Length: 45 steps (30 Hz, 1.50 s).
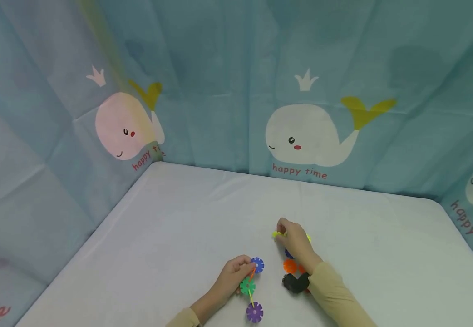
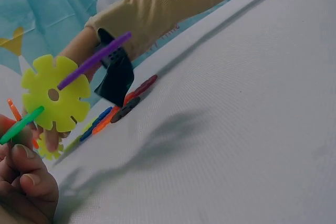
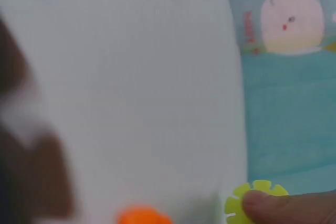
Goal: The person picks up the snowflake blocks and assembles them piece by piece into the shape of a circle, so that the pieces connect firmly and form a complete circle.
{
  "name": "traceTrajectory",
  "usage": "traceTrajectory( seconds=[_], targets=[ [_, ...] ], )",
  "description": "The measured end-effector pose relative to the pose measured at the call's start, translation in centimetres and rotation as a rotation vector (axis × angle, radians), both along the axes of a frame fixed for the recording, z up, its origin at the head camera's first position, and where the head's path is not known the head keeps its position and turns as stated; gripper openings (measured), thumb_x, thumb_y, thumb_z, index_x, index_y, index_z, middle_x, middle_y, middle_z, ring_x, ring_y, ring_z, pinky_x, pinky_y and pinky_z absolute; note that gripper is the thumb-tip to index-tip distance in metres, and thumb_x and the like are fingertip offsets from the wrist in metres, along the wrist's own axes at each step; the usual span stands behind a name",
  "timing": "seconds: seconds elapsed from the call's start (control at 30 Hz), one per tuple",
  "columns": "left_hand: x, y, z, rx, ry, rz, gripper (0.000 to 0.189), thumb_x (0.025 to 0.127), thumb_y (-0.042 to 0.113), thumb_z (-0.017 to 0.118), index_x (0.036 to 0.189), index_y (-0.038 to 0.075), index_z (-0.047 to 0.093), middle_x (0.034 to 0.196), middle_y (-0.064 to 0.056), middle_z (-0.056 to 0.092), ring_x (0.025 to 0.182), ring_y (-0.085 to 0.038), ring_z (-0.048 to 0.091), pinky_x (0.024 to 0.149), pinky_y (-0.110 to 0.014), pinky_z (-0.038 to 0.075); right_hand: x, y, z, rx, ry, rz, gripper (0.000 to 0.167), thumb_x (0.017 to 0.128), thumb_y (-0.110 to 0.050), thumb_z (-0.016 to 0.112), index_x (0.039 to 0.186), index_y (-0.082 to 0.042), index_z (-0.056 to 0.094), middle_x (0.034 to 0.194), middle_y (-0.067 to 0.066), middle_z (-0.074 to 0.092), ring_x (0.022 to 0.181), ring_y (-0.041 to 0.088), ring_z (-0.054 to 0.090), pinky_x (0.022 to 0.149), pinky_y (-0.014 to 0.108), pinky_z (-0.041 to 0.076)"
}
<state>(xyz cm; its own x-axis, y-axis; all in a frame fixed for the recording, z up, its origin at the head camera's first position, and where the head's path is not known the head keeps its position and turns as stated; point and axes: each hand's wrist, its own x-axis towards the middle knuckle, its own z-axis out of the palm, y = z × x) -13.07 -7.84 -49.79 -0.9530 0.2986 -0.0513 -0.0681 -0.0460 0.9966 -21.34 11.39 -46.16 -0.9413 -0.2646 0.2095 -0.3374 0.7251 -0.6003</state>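
Your right sleeve [image 1: 336,295], nearest, has flat-laid discs [image 1: 290,265] at ten o'clock; lowering it could drag them. Your right hand [image 1: 296,240] pinches a yellow disc [image 1: 276,234]; at eight o'clock, your left hand [image 1: 232,274] pinches a linked chain [image 1: 249,289], whose notches may slip under twisting.

Head view looks down (wrist views nearer).
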Motion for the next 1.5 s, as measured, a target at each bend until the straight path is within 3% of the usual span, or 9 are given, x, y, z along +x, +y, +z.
traceTrajectory(
  seconds=[0.1,0.3,0.47,0.67,0.77,0.9,1.1,1.3,1.5],
  targets=[
    [0.1,0.1,-0.3,0.008,-0.009,0.017,0.025,0.089,0.022,0.057,0.087,-0.003,0.055,0.057,0.004,0.045,0.039,-0.004,0.033,0.034,-0.015,0.028,1.6,0.5,-0.2,-0.152,-0.026,0.087,0.02,0.075,0.001,0.069,0.078,-0.011,0.053,0.071,-0.004,0.054,0.057,0.011,0.047,0.053,0.025,0.043],
    [0.2,-0.1,-0.5,-0.018,-0.001,0.021,0.025,0.089,0.022,0.055,0.088,-0.003,0.056,0.057,0.004,0.046,0.039,-0.003,0.033,0.035,-0.015,0.028,4.7,0.9,-1.4,-0.423,-0.151,0.321,0.009,0.081,-0.003,0.064,0.089,-0.003,0.062,0.074,0.005,0.061,0.057,0.017,0.057,0.049,0.026,0.047],
    [0.2,-0.1,0.1,-0.02,0.012,-0.005,0.022,0.091,0.018,0.053,0.09,-0.004,0.057,0.058,0.004,0.047,0.04,-0.003,0.034,0.036,-0.014,0.028,6.1,0.5,-1.5,-0.519,-0.097,0.341,0.007,0.079,0.003,0.063,0.086,0.0,0.064,0.075,0.008,0.06,0.058,0.02,0.059,0.048,0.029,0.048],
    [0.9,0.1,2.1,-0.03,0.049,-0.025,0.019,0.092,0.011,0.051,0.091,-0.007,0.057,0.056,0.004,0.046,0.04,-0.003,0.034,0.037,-0.014,0.029,6.9,0.5,-0.3,-0.565,-0.088,0.342,0.009,0.077,0.011,0.061,0.084,0.006,0.062,0.075,0.011,0.06,0.06,0.026,0.06,0.051,0.03,0.049],
    [0.9,0.3,2.6,-0.037,0.073,-0.036,0.02,0.092,0.011,0.05,0.091,-0.008,0.056,0.057,0.004,0.045,0.04,-0.002,0.034,0.038,-0.014,0.029,7.0,0.7,-0.1,-0.576,-0.097,0.324,0.01,0.077,0.012,0.061,0.084,0.004,0.063,0.077,0.009,0.061,0.064,0.025,0.061,0.054,0.03,0.05],
    [0.7,0.3,2.7,-0.033,0.097,-0.075,0.021,0.092,0.011,0.05,0.09,-0.01,0.056,0.057,0.004,0.045,0.041,-0.002,0.034,0.038,-0.014,0.029,6.9,0.8,-0.3,-0.624,-0.085,0.374,0.009,0.077,0.011,0.062,0.083,0.006,0.063,0.078,0.013,0.062,0.068,0.02,0.062,0.054,0.028,0.049],
    [0.7,0.2,2.5,-0.047,0.161,-0.122,0.021,0.092,0.007,0.05,0.088,-0.013,0.054,0.058,0.004,0.044,0.047,-0.001,0.036,0.044,-0.013,0.03,7.0,0.7,-0.8,-0.655,-0.017,0.464,0.009,0.073,0.014,0.063,0.079,0.007,0.063,0.075,0.015,0.062,0.061,0.01,0.055,0.046,0.026,0.045],
    [0.7,0.2,2.9,-0.069,0.209,-0.13,0.02,0.092,0.005,0.049,0.086,-0.013,0.054,0.06,0.003,0.043,0.049,-0.001,0.036,0.046,-0.013,0.03,6.8,0.7,-0.7,-0.644,0.018,0.492,0.008,0.074,0.012,0.064,0.08,0.006,0.065,0.073,0.015,0.061,0.061,0.01,0.054,0.047,0.025,0.045],
    [0.9,0.2,3.0,-0.052,0.183,-0.134,0.019,0.093,0.007,0.047,0.088,-0.011,0.052,0.06,0.002,0.042,0.047,-0.002,0.036,0.044,-0.013,0.03,7.0,0.5,-0.8,-0.679,-0.012,0.459,0.008,0.076,0.011,0.063,0.084,0.008,0.062,0.077,0.017,0.061,0.066,0.013,0.058,0.051,0.028,0.048]
  ],
)
